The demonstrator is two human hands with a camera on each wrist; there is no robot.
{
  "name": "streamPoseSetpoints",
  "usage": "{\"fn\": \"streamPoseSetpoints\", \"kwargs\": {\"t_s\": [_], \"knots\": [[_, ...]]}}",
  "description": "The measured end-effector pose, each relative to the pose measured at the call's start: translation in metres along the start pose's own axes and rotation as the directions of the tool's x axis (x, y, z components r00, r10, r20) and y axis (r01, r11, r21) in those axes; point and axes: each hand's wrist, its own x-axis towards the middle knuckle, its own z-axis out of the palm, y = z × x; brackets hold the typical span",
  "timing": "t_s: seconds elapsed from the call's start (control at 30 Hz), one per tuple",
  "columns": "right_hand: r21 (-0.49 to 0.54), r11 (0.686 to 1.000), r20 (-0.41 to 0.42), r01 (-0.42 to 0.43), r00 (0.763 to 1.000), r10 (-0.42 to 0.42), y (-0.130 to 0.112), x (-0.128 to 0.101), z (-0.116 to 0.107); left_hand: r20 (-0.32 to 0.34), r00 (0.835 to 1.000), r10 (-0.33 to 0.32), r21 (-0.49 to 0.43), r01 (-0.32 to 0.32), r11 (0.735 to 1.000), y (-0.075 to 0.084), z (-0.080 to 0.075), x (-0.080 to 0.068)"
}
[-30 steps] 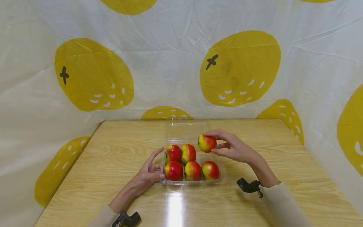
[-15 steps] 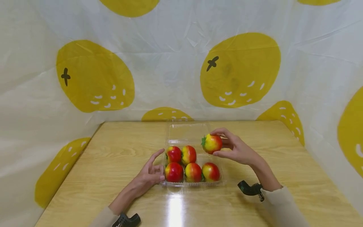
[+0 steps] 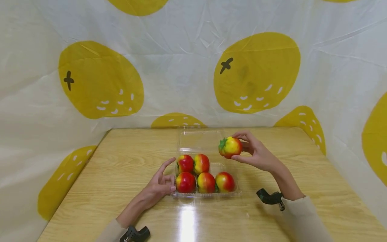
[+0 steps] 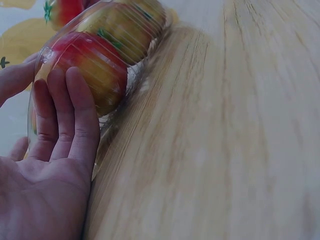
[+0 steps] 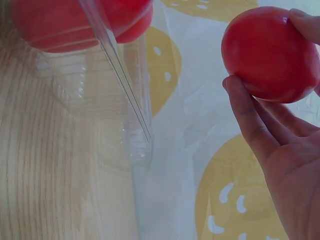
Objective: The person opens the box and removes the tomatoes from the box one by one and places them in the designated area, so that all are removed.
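Observation:
In the head view my right hand pinches a glossy red-and-yellow persimmon, raised above the back right of a clear plastic clamshell box. Its green calyx faces left. From the right wrist view, the held persimmon shows a plain red side between thumb and fingers. My left hand touches the box's left wall. Its fingers lie nearly straight against the plastic in the left wrist view, beside a persimmon. Several persimmons sit in the box: a front row of three and two at back left.
The box's clear lid lies folded back toward the rear edge of the wooden table. A white cloth with yellow fruit prints stands behind and at both sides. Black wrist cameras sit on both wrists.
My right hand has moved right and slightly up with the persimmon, turning it so its green calyx shows. The left hand and the box have stayed in place.

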Motion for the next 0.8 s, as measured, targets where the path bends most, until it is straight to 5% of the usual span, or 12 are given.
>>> {"fn": "streamPoseSetpoints", "kwargs": {"t_s": [0.8], "knots": [[-0.025,0.999,-0.139,-0.024,0.99,0.02,0.016,-0.005,-0.027,-0.016,0.999,-0.036,0.018,0.036,0.999,0.001,0.0,-0.001]]}}
